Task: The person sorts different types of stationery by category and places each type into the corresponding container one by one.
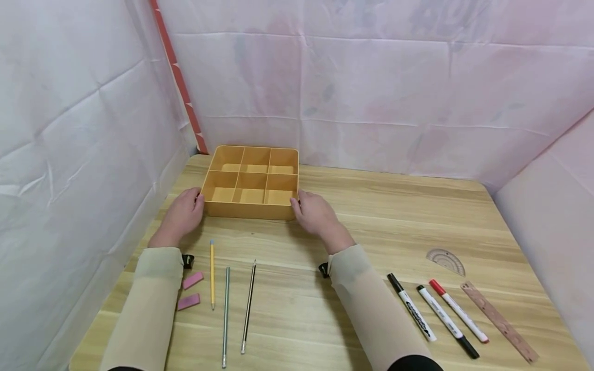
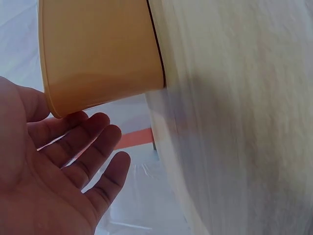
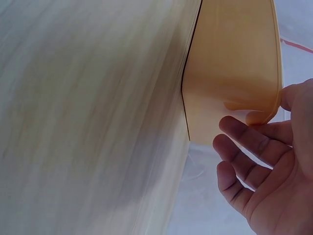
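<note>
A yellow-orange organizer box (image 1: 251,209), divided into several compartments, sits at the back left of the table. My left hand (image 1: 186,211) is at its near left corner; in the left wrist view the thumb (image 2: 35,105) meets the rim while the fingers (image 2: 100,147) lie along the outer side. At the near right corner, my right hand (image 1: 315,212) pinches the rim, its thumb on top and its fingertips (image 3: 227,125) against the side wall in the right wrist view. The box's compartments hold nothing.
Between the forearms lie a yellow pencil (image 1: 212,275), a green pencil (image 1: 226,314), a black pencil (image 1: 248,306) and two pink erasers (image 1: 188,301). To the right are three markers (image 1: 413,309), a protractor (image 1: 446,260) and a ruler (image 1: 498,320). White sheeting (image 1: 362,103) hangs behind the table.
</note>
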### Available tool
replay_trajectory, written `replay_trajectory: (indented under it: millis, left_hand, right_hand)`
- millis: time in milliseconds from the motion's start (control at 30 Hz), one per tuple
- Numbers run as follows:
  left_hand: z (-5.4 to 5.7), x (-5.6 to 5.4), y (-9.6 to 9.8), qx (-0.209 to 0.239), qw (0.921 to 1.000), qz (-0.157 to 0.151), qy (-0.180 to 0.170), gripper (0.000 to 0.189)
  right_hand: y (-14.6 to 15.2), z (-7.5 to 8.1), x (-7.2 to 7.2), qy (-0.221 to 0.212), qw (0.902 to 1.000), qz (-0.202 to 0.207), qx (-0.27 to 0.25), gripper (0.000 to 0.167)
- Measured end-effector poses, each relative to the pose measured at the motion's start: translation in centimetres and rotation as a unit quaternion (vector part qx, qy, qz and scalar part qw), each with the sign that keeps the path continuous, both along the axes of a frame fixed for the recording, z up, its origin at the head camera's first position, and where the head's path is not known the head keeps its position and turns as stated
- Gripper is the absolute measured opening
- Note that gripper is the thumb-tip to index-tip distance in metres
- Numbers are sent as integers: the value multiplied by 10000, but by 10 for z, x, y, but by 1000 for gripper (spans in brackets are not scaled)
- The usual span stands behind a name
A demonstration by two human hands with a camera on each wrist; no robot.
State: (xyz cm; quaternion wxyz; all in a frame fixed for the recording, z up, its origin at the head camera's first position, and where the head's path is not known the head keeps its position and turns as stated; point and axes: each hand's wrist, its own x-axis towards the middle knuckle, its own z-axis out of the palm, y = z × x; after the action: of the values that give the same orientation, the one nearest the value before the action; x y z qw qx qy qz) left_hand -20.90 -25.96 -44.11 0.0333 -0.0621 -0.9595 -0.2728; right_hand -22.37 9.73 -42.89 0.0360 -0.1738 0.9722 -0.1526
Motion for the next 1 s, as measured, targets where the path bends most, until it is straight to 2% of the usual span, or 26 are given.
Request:
replay_trajectory:
  millis: [267, 633, 833, 1000]
  left_hand:
    - [4, -3, 9, -69, 9998, -44, -179, 55]
    - [-1, -10, 23, -29, 9993, -302, -212, 54]
    - [-1, -11, 32, -54, 9988, -403, -270, 55]
    - [-1, -11, 38, -84, 9989, -428, -156, 54]
  right_hand:
    - [8, 0, 0, 47, 9999, -95, 31, 60]
    - [25, -6, 5, 234, 9993, -278, -116, 43]
    - [36, -7, 7, 244, 9989, -363, -155, 49]
    - [41, -6, 9, 167, 9990, -400, -133, 53]
